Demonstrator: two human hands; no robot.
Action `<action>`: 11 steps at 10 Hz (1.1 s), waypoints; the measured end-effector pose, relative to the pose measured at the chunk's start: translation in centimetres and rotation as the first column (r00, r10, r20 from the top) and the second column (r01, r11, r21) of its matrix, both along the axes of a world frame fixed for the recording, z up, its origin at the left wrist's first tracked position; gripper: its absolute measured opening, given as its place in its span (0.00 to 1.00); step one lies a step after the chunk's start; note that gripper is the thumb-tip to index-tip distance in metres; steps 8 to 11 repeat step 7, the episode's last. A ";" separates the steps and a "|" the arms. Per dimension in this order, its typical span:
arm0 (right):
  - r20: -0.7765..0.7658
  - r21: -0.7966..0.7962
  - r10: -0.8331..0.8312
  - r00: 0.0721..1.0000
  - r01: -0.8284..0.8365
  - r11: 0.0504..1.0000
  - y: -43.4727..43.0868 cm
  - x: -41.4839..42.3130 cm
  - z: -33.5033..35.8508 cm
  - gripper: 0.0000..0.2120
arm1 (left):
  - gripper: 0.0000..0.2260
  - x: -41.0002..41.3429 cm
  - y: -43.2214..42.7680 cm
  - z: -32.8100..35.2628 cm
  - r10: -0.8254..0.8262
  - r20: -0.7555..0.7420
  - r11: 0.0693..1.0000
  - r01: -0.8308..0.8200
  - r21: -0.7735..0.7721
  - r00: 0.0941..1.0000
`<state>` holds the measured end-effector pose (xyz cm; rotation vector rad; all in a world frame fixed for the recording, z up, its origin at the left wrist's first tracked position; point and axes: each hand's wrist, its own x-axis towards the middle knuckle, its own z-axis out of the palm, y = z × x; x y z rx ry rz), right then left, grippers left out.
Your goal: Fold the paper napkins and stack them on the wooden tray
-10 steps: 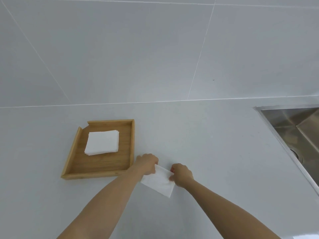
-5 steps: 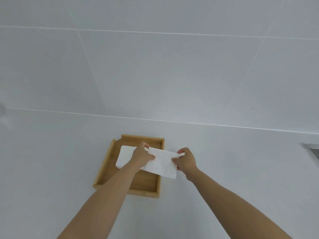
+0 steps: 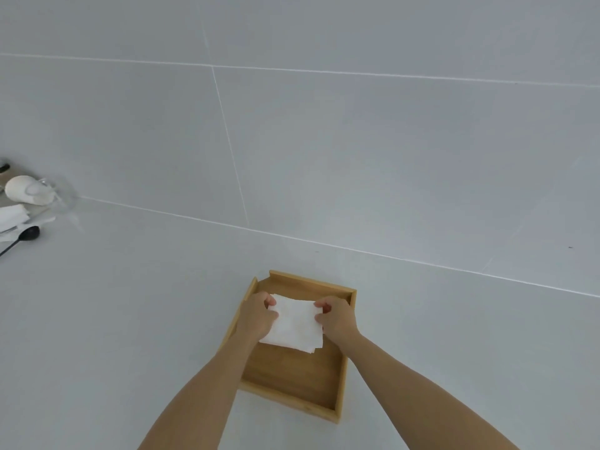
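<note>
A wooden tray (image 3: 292, 381) lies on the white counter at the lower middle of the head view. A folded white paper napkin (image 3: 297, 321) is over the tray's far half, on top of the napkin stack, whose edges peek out at its near right corner. My left hand (image 3: 258, 315) pinches the napkin's left edge. My right hand (image 3: 336, 315) pinches its right edge. The stack beneath is mostly hidden by the top napkin and my hands.
At the far left of the counter lie a white cup on its side (image 3: 27, 190), a clear glass (image 3: 63, 193), loose white napkins (image 3: 13, 214) and a black spoon (image 3: 27, 233). A tiled wall rises behind the tray.
Both hands carried the folded napkin from the counter to the right of the tray onto the stack in the tray. The view swung left, and the sink left the frame.
</note>
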<state>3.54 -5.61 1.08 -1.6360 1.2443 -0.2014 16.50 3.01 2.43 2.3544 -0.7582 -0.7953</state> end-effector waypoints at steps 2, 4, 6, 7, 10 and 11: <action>-0.149 -0.031 0.175 0.973 -0.181 0.983 0.4 0.7 -1.3 0.22 | 0.16 0.2 0.2 -1.3 -0.071 0.117 0.996 0.064 0.062 0.991; -0.243 -0.011 0.270 0.932 -0.281 0.960 1.0 0.6 -1.4 0.23 | 0.19 0.0 0.0 -2.1 -0.205 0.256 0.968 0.157 0.198 0.945; -0.310 0.012 0.348 0.884 -0.363 0.932 0.9 -0.7 0.6 0.27 | 0.19 -0.6 0.2 -0.8 -0.352 0.392 0.911 0.215 0.351 0.850; -0.308 -0.015 0.337 0.890 -0.359 0.933 0.9 -1.5 2.0 0.26 | 0.20 -1.0 0.3 0.0 -0.389 0.451 0.906 0.247 0.343 0.803; -0.308 -0.015 0.337 0.890 -0.359 0.933 0.9 -1.5 2.0 0.26 | 0.20 -1.0 0.3 0.0 -0.389 0.451 0.906 0.247 0.343 0.803; -0.308 -0.015 0.337 0.890 -0.359 0.933 0.9 -1.5 2.0 0.26 | 0.20 -1.0 0.3 0.0 -0.389 0.451 0.906 0.247 0.343 0.803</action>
